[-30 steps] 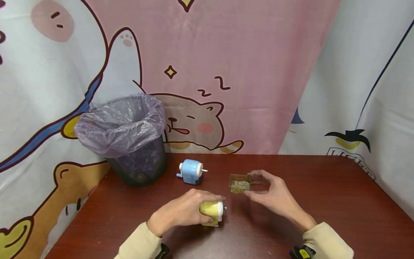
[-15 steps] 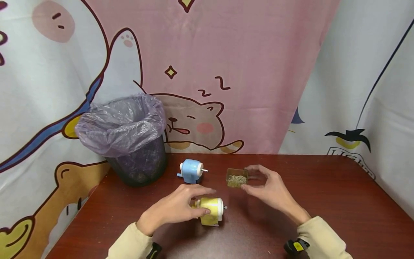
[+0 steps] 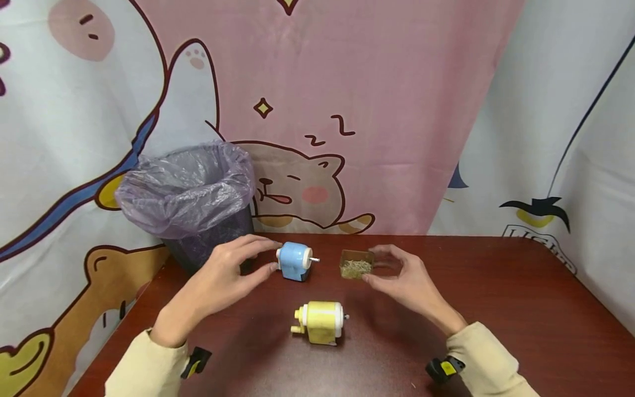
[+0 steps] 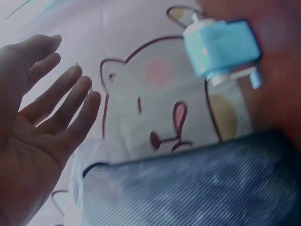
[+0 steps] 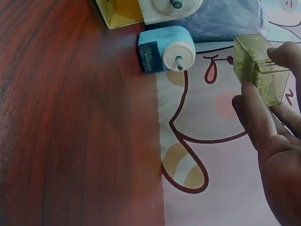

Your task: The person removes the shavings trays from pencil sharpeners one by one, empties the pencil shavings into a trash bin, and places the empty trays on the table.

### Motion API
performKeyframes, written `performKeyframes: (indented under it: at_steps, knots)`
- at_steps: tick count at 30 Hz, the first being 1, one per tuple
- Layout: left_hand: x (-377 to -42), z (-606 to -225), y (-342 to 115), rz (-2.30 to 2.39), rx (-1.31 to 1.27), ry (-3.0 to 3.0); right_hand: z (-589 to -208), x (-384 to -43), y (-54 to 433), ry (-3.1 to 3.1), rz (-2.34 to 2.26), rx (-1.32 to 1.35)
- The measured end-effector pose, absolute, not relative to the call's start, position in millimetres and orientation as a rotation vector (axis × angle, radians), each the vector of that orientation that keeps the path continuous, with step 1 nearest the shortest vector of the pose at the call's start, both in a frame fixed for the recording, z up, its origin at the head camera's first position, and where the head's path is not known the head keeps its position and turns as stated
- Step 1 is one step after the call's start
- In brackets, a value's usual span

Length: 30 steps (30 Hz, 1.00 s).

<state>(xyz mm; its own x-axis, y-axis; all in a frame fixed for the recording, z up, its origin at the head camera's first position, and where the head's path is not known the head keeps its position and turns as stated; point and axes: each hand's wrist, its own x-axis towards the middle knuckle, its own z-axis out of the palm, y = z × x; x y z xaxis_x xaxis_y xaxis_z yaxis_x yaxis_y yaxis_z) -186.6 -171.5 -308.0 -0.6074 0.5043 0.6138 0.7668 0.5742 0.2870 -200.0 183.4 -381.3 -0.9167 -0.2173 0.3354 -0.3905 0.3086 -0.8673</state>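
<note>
My right hand point(image 3: 402, 278) pinches a small see-through yellowish shavings drawer point(image 3: 356, 264), which holds pale pencil shavings, above the table. In the right wrist view, thumb and fingers grip the drawer point(image 5: 260, 70) by its sides. My left hand point(image 3: 225, 273) is raised with loosely spread fingers, its fingertips close to the left side of the blue crank pencil sharpener point(image 3: 295, 261). The left wrist view shows that hand point(image 4: 44, 113) with nothing in it, apart from the blue sharpener point(image 4: 221, 47). A yellow crank pencil sharpener point(image 3: 322, 322) stands on the table between my forearms.
A dark mesh trash bin point(image 3: 215, 240) lined with a purple plastic bag point(image 3: 186, 187) stands at the back left, partly behind my left hand. A cartoon-printed curtain point(image 3: 387, 121) hangs along the back edge of the reddish-brown table point(image 3: 496, 298).
My left hand has let go of the yellow sharpener and moved up and left toward the blue one. My right hand has carried the drawer slightly left and away from me.
</note>
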Motion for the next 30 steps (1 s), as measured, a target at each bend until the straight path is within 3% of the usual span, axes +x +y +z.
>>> performKeyframes:
  at_steps: [15,30]
  knots:
    - [-192,-260,-219,-0.6,-0.749,-1.957,-377,-203,180,-2.412,1.638,0.562]
    - [-212,-265,-258,-0.298,-0.498,-2.063,-374,-202,182,-2.422,1.61,0.536]
